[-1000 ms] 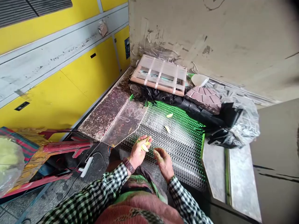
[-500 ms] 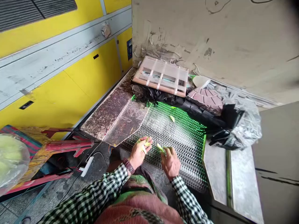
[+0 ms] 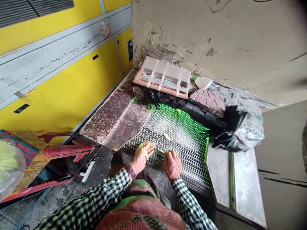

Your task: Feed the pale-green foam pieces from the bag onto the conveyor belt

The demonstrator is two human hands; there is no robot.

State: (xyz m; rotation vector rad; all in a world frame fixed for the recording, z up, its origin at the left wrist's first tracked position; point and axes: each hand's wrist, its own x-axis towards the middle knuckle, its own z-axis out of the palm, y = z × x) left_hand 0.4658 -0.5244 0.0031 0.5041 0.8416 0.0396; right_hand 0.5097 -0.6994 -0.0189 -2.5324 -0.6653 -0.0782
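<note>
My left hand [image 3: 141, 158] curls around pale yellow slivers [image 3: 146, 150], while my right hand [image 3: 172, 165] pinches another sliver [image 3: 162, 151] between finger and thumb. Both hands are over the near part of the hexagonal wire mesh [image 3: 189, 159]. One more sliver [image 3: 167, 136] lies on the mesh, just ahead of them.

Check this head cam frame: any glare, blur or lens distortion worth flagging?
Head view: wide-angle distortion bows the long grey strip on the yellow metal panel; pale glare washes across the silver hexagonal wire mesh; the top right corner falls dark and soft; the bare left hand and bare right hand show no strong motion blur.
</note>
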